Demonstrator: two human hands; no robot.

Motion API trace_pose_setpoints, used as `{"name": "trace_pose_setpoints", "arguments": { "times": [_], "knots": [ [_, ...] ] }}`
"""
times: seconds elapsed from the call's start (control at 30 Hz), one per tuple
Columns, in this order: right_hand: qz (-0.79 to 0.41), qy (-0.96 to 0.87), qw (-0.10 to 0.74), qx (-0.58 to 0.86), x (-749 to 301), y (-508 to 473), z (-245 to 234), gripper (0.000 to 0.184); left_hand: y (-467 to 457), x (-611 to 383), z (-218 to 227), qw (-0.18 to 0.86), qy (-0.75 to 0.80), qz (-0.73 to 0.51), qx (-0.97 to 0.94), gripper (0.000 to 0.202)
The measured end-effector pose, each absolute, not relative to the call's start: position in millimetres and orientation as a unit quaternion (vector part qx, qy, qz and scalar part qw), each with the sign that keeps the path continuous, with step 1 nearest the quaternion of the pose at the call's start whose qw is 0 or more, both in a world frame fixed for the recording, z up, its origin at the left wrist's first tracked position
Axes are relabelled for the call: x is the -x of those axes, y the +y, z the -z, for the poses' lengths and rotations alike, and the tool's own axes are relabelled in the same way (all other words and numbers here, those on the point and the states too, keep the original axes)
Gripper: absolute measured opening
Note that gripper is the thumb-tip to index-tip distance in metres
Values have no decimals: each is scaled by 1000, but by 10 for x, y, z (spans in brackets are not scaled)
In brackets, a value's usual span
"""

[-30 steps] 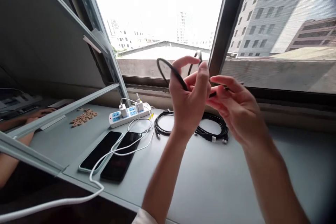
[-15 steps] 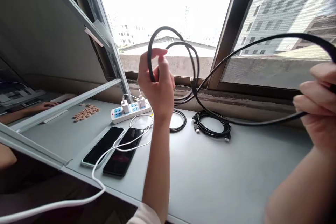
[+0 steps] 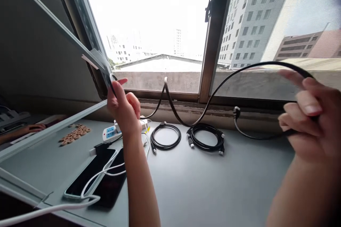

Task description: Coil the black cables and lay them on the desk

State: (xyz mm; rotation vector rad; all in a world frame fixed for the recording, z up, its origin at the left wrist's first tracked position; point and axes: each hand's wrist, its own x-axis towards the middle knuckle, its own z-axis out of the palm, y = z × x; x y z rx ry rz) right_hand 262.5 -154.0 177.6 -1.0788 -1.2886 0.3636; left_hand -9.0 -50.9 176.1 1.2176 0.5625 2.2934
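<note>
A black cable (image 3: 225, 81) spans the air between my two hands, sagging and bending in the middle. My left hand (image 3: 124, 104) is closed on it at the left, near the window frame, with the index finger sticking out. One plug (image 3: 98, 148) of the cable hangs below that hand, over the phones. My right hand (image 3: 310, 108) grips the cable at the right edge, index finger extended. From it a short end curves out to another plug (image 3: 236, 112). On the desk beyond lie two coiled black cables, a thinner coil (image 3: 176, 146) and a thicker coil (image 3: 213, 147).
Two phones (image 3: 92, 172) (image 3: 110, 188) lie under a white charging cable (image 3: 87, 181). Behind my left forearm stands a power strip (image 3: 110, 133). Small brown pieces (image 3: 74, 135) sit left beyond a metal frame (image 3: 53, 129). Another person's hand (image 3: 36, 127) rests at far left.
My left hand has moved left and down, and the loops in the cable have opened out into a wider span. Both plugs now hang in sight. My right index finger has stretched out.
</note>
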Motion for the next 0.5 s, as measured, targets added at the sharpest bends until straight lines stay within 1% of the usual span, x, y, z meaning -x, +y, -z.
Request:
{"name": "trace_pose_setpoints", "arguments": {
  "times": [0.07, 0.13, 0.23, 0.37, 0.43, 0.5],
  "knots": [
    [-223, -504, 721, 420, -2616, -1548, -1818, 33, -568, 84, -1787, 260, 180, -855, -410, 35],
    [-289, -474, 736, 387, -2628, -1568, -1836, 28, -621, 70, -1807, 277, 162, -864, -387, 47],
    [-360, -464, 733, 343, -2649, -1626, -1815, 21, -670, 39, -1824, 288, 163, -859, -390, 57],
    [-450, -462, 730, 226, -2590, -1698, -1777, 13, -693, -23, -1833, 315, 165, -848, -393, 61],
    [-485, -480, 702, 204, -2509, -1701, -1783, 14, -708, -66, -1837, 316, 141, -840, -418, 61],
    [-484, -503, 676, 236, -2408, -1676, -1797, 19, -736, -125, -1842, 305, 105, -833, -450, 63]
  ]
}}
